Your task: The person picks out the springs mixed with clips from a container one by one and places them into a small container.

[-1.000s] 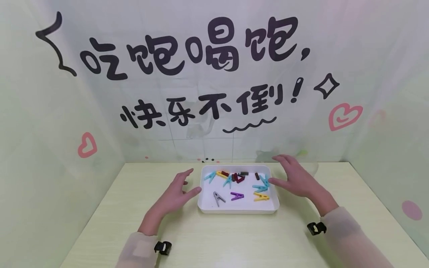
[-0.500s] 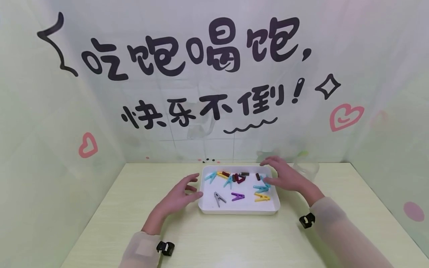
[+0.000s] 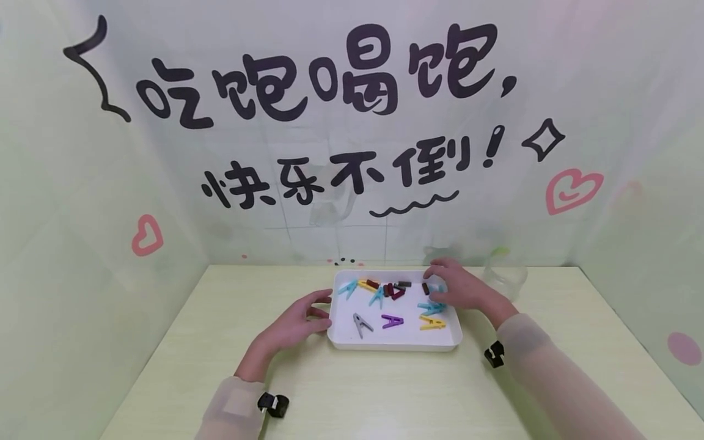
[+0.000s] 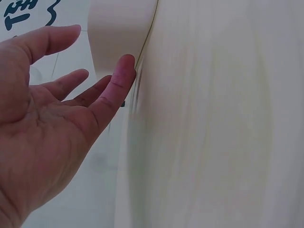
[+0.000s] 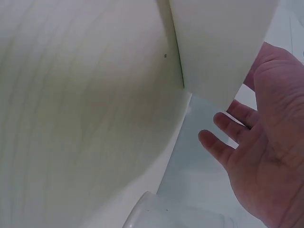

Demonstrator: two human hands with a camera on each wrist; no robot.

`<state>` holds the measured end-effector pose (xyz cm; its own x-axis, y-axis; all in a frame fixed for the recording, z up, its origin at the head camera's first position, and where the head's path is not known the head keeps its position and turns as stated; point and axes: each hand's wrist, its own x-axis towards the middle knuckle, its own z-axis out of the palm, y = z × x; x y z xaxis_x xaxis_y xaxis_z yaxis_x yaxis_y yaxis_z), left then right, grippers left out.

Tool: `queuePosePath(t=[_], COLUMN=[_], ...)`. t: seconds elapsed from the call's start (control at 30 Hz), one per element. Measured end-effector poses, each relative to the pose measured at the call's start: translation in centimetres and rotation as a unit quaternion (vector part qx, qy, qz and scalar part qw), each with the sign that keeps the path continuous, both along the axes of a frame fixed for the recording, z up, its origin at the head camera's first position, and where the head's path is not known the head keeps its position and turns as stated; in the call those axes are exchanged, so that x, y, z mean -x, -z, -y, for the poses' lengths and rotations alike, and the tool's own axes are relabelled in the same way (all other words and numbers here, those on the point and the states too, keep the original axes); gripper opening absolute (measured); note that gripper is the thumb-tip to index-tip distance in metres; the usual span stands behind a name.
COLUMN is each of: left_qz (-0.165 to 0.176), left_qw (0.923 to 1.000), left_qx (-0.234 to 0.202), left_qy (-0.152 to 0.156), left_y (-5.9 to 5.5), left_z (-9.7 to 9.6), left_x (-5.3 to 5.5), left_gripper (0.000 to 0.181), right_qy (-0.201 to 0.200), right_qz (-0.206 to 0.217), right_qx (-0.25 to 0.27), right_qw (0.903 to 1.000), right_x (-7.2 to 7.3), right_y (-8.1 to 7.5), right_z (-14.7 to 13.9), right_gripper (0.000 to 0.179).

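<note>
A white tray [image 3: 393, 347] on the table holds plastic clothespins, among them a grey clothespin [image 3: 362, 325], a purple clothespin [image 3: 392, 321], a yellow clothespin [image 3: 432, 322] and a light-blue clothespin [image 3: 431, 307]. Small dark red and dark brown pieces [image 3: 388, 289] lie along its far side. My left hand [image 3: 297, 321] is at the tray's left edge, fingers spread loosely; the left wrist view has its fingertips beside the tray wall [image 4: 121, 33]. My right hand [image 3: 462, 286] reaches over the right rear corner, thumb above light-blue clothespins. In the right wrist view the tray wall hides parts of its fingers.
A clear container [image 3: 508, 281] stands behind the right wrist at the table's back edge. The pale wooden table [image 3: 352, 397] is bordered by curtains [image 3: 352, 238] at the back and both sides, with black lettering on the rear one.
My right hand has moved left and in over the tray's right rear corner. My left hand has come slightly closer to the left edge. The clothespins lie as before.
</note>
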<state>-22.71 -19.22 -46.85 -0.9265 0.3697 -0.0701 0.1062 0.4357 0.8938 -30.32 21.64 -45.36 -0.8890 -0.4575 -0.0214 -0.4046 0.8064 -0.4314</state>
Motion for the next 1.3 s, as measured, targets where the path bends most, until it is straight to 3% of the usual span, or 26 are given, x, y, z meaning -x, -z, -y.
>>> queuePosePath(t=[0.5, 1.03, 1.3], left_qz=[0.003, 0.002, 0.010], left_qw=[0.9991, 0.9991, 0.9995], left_qx=[-0.014, -0.010, -0.012], left_qy=[0.039, 0.042, 0.028], left_y=[0.0, 0.1, 0.1], left_z=[0.1, 0.2, 0.0], left_x=[-0.1, -0.1, -0.3], left_gripper=[0.068, 0.068, 0.068], right_qy=[-0.007, -0.018, -0.016], right_qz=[-0.015, -0.003, 0.002], right_qx=[-0.042, -0.042, -0.027], right_qw=[0.9990, 0.9989, 0.9995], right_x=[0.6, 1.2, 1.1], right_y=[0.6, 0.6, 0.5], right_z=[0.6, 0.8, 0.8], right_gripper=[0.034, 0.028, 0.022])
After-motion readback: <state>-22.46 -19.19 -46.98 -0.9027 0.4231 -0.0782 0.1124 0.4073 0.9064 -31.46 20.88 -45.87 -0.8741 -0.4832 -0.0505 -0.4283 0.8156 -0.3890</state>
